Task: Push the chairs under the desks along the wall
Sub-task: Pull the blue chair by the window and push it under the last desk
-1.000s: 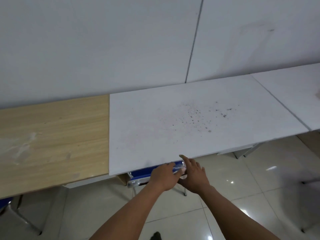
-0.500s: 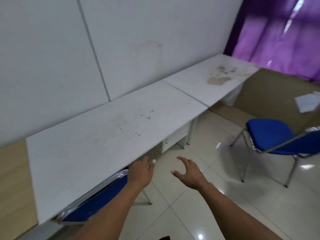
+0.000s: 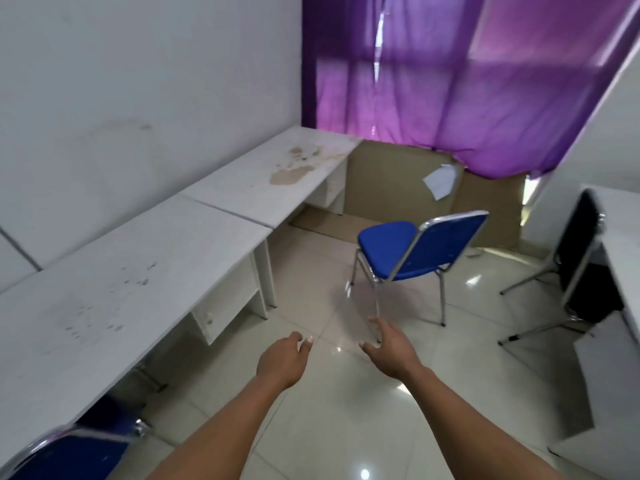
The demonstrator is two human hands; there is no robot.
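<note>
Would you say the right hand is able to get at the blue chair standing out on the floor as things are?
Probably yes, with a step forward: the right hand is open and empty, and only bare floor lies between it and the blue chair, whose backrest faces it.

We see glossy pale floor tiles (image 3: 346, 427), matt stained white desk tops (image 3: 114, 289), blue cloth chair (image 3: 412, 251) on shiny metal tubing, thin purple fabric curtain (image 3: 450, 81).

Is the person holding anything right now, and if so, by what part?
Nothing. The left hand and right hand are both open and empty above the floor, short of the blue chair.
</note>
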